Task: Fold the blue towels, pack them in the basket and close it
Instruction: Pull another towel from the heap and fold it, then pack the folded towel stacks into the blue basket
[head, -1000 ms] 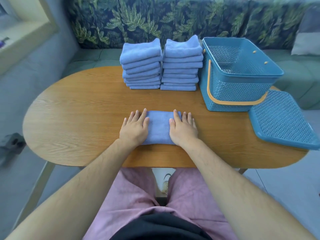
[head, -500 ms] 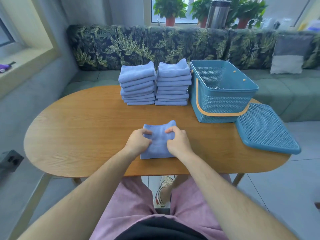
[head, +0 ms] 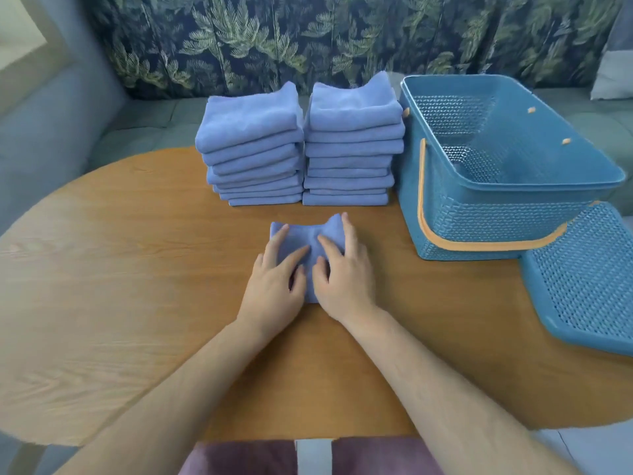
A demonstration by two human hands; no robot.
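Observation:
A small folded blue towel (head: 303, 234) lies on the wooden table (head: 130, 275) in front of me, its two far corners sticking up a little. My left hand (head: 274, 286) rests on its left half with straight fingers. My right hand (head: 344, 272) presses its right half, fingers spread. Behind it stand two stacks of folded blue towels, a left stack (head: 251, 145) and a right stack (head: 352, 138). The open blue basket (head: 496, 214) with an orange handle stands to the right, nothing showing inside. Its perforated lid (head: 589, 272) lies flat at the table's right edge.
A sofa with leaf-print cushions (head: 308, 39) runs behind the table. The basket stands close against the right towel stack. Bare wood spreads across the table's left half.
Both hands went from flat beside the towel, to pinching its middle, to lying on it with straight fingers. The towel is narrower. The camera has tilted down and closer.

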